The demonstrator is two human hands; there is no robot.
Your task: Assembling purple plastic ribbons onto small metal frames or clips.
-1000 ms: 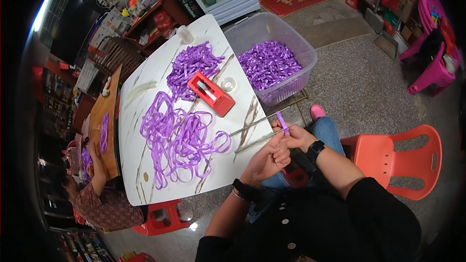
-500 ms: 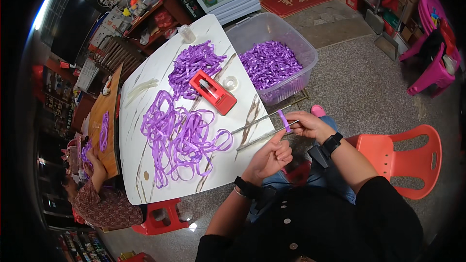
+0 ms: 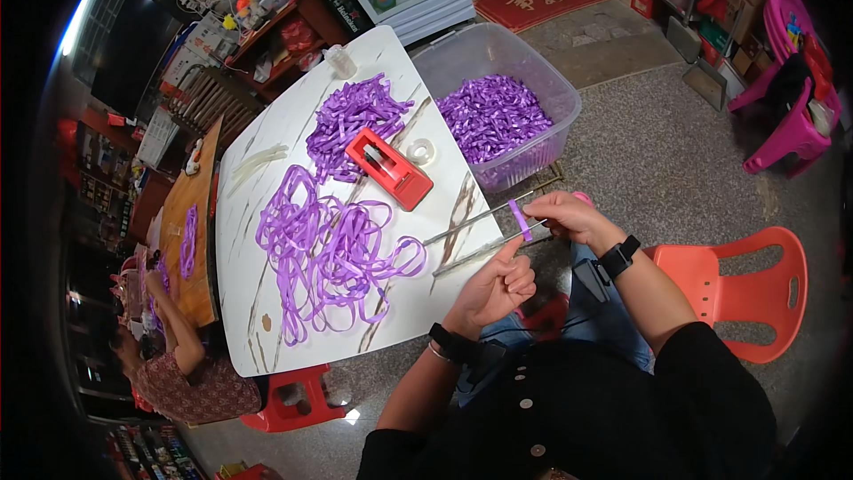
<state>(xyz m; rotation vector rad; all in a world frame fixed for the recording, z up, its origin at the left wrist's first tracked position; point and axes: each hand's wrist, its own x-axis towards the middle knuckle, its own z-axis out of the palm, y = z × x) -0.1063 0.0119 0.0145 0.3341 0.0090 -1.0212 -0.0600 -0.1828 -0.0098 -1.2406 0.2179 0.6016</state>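
Observation:
Two thin metal rods (image 3: 475, 251) jut out past the right edge of the white marbled table. A short band of purple ribbon (image 3: 521, 220) wraps across both rods near their free ends. My right hand (image 3: 576, 216) is pinched at the band's upper part, its fingers closed on the ribbon. Below it, my left hand (image 3: 499, 286) points its index finger to the band's lower end by the nearer rod, the other fingers loosely curled. Loose loops of purple ribbon (image 3: 293, 253) lie on the table. A red tape dispenser (image 3: 391, 171) stands beyond them.
A heap of purple ribbon pieces (image 3: 355, 120) and a tape roll (image 3: 420, 152) lie farther back on the table (image 3: 240, 302). A clear plastic tub (image 3: 562, 129) holds more pieces. An orange chair (image 3: 755, 253) stands right. At left, another person (image 3: 200, 382) handles purple ribbon.
My right hand has shifted slightly up and to the right around the band. My left hand stays nearly still. The other person's arm has been raised.

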